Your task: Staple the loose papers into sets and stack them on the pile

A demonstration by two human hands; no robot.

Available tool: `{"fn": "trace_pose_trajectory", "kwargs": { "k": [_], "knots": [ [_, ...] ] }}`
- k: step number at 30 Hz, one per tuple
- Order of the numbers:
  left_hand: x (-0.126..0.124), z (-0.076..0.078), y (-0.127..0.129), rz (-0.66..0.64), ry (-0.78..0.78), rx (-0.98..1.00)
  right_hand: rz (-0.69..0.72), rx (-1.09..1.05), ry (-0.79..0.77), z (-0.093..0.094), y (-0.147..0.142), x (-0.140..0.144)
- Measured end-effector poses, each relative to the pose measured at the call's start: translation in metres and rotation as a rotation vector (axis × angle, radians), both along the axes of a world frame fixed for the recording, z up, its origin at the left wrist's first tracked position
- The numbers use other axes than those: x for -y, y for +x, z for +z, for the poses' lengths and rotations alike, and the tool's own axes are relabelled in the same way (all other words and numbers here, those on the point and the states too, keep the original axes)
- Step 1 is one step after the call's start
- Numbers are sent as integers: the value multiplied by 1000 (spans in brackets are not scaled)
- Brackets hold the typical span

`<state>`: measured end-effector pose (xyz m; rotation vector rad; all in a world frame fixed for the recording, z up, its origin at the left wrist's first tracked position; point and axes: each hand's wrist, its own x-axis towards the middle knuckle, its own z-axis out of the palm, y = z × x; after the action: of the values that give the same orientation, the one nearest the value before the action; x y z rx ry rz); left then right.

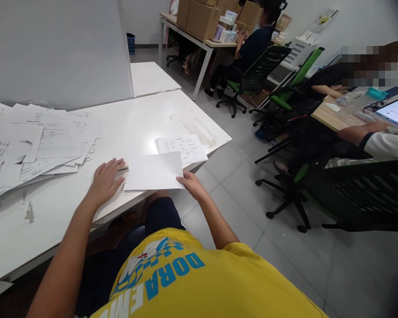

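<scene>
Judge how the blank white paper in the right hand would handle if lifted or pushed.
The white paper is probably light: the right hand grips it by one edge. It looks thin, so it may bend, though it appears nearly flat here. It might slide easily, since the table looks smooth and glossy.

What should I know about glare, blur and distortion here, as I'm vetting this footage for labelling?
In the head view, light is fairly even, with a pale sheen on the table and deep shadow beneath it; in that head view, the sheet in the right hand keeps clear edges, print on the paper pile is mostly unreadable, and the frame's right corners darken.
</scene>
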<state>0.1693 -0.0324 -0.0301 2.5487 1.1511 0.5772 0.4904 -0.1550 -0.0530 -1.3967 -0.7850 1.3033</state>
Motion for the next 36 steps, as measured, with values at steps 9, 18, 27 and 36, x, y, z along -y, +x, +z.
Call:
{"fn": "trace_pose_trajectory", "kwargs": {
  "k": [9, 18, 27, 36],
  "knots": [
    [3, 1, 1, -5, 20, 43, -48, -61, 15, -1, 12, 11],
    [5, 4, -4, -42, -31, 89, 28, -20, -16, 0, -3, 0],
    [3, 1, -3, -29, -11, 72, 71, -6, 18, 5, -20, -7],
    [12, -1, 2, -21, 80, 44, 63, -1, 24, 3, -20, -4]
  ]
}}
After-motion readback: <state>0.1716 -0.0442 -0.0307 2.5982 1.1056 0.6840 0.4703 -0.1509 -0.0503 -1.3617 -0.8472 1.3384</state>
